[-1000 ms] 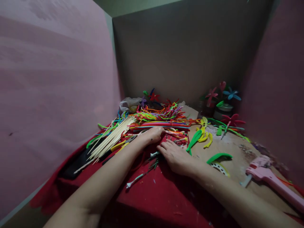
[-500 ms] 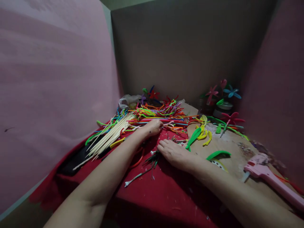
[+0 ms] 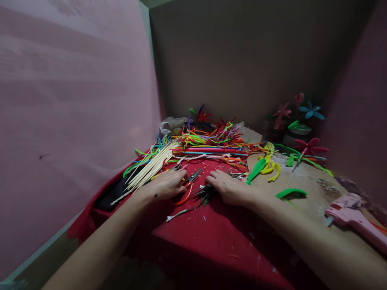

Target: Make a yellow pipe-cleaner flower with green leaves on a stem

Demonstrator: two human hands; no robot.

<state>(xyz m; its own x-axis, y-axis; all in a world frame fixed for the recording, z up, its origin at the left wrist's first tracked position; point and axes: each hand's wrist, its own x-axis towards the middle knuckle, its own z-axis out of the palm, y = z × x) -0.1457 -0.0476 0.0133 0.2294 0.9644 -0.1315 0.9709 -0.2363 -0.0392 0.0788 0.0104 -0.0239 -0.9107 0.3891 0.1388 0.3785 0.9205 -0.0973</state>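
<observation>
My left hand (image 3: 173,183) is over the red cloth with its fingers curled; what lies under them is hidden. Right beside its fingertips lie scissors (image 3: 193,177) with orange handles, blades pointing away to the right. My right hand (image 3: 226,187) bends its fingers down over a small bundle of dark green wire stems (image 3: 206,195) with white fuzzy tips. One longer stem with a white end (image 3: 173,218) lies apart, nearer to me. Behind both hands, pipe cleaners (image 3: 211,150) of many colours are heaped in rows.
Bamboo sticks (image 3: 154,165) fan out at the left. To the right, on a brown board (image 3: 305,177), are yellow pipe-cleaner pieces (image 3: 273,171), green leaf shapes (image 3: 256,170) and a pink glue gun (image 3: 353,217). Pipe-cleaner flowers (image 3: 311,110) stand behind. Walls rise on both sides.
My left hand has drawn back from the pipe cleaners, toward me and left, to beside the scissors, which now show. My right hand stays at the stems. The view has shifted slightly.
</observation>
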